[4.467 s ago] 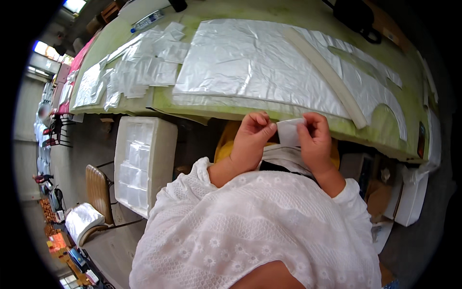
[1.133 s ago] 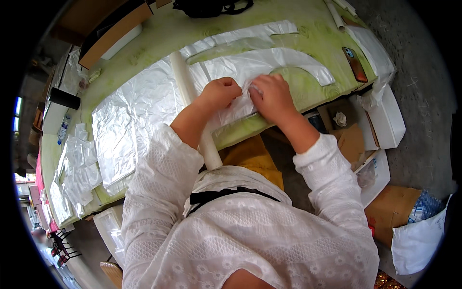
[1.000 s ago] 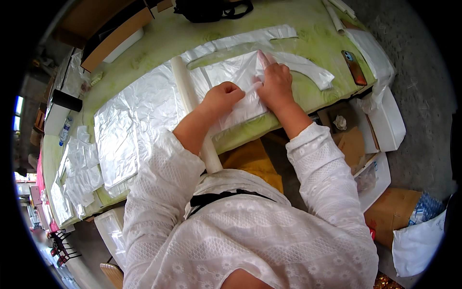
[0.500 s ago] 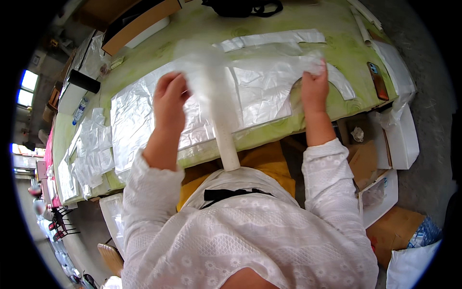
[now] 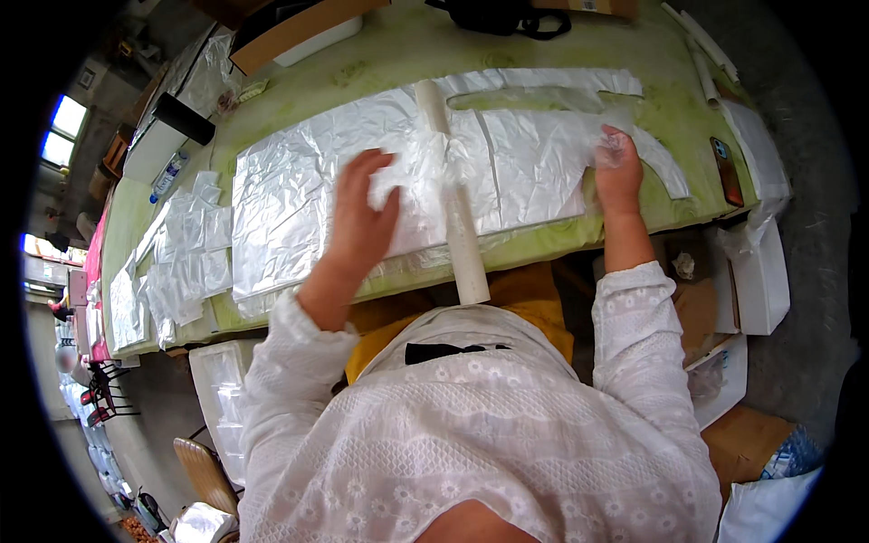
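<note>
A stack of shiny white plastic carrier bags [image 5: 308,190] lies flat before me, its cut-out handle strips pointing right. Across it lies a long pale tube [image 5: 467,258], its near end sticking out past the table edge toward my lap. Clear thin film [image 5: 441,161] is bunched around the tube's middle. Just left of the tube, my left hand [image 5: 362,213] hovers over the bags, fingers apart and holding nothing. My right hand [image 5: 620,176] is closed on a crumpled piece of clear plastic film [image 5: 612,149], above the handle end of the stack.
Small clear bags [image 5: 186,262] lie at the left on the green-covered table [image 5: 380,68]. A bottle [image 5: 169,175] and a black cylinder [image 5: 184,119] stand farther left. At the right edge is a phone [image 5: 726,170]. White boxes [image 5: 760,271] sit below the table on the right.
The tube, upright and blurred before, now lies across the bags. My left hand has moved right and nearer, its fingers spreading. The right hand keeps its film; the view has shifted slightly.
</note>
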Demonstrator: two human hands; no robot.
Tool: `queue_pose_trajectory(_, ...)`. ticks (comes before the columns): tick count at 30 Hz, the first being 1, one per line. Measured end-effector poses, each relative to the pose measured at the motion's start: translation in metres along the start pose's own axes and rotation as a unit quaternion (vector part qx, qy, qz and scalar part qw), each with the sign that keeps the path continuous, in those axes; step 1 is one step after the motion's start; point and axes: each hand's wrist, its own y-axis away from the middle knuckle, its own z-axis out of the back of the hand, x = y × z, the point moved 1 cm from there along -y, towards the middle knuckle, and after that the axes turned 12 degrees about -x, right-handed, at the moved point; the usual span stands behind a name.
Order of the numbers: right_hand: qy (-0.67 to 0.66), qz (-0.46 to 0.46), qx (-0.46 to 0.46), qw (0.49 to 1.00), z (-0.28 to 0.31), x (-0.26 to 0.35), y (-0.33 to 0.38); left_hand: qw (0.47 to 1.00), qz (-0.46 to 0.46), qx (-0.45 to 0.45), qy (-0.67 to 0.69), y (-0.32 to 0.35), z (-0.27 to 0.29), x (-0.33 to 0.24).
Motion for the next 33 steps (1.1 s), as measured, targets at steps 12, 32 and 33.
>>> queue_pose_trajectory(12, -0.024, 0.134, 0.216, 0.967, -0.023, 0.143, 0.101, 0.968, 0.044, 0.181, -0.17, 0.021, -0.041, -0.005)
queue_pose_trajectory(32, 0.062, 0.271, 0.238, 0.93, -0.082, 0.189, 0.117, 0.989, -0.061, 0.134, 0.004, -0.011, 0.023, 0.013)
queue_pose_trajectory(33, 0.104, 0.3, 0.216, 0.923, -0.089, 0.185, 0.114, 0.989, -0.05, 0.138, 0.01, -0.001, 0.026, 0.015)
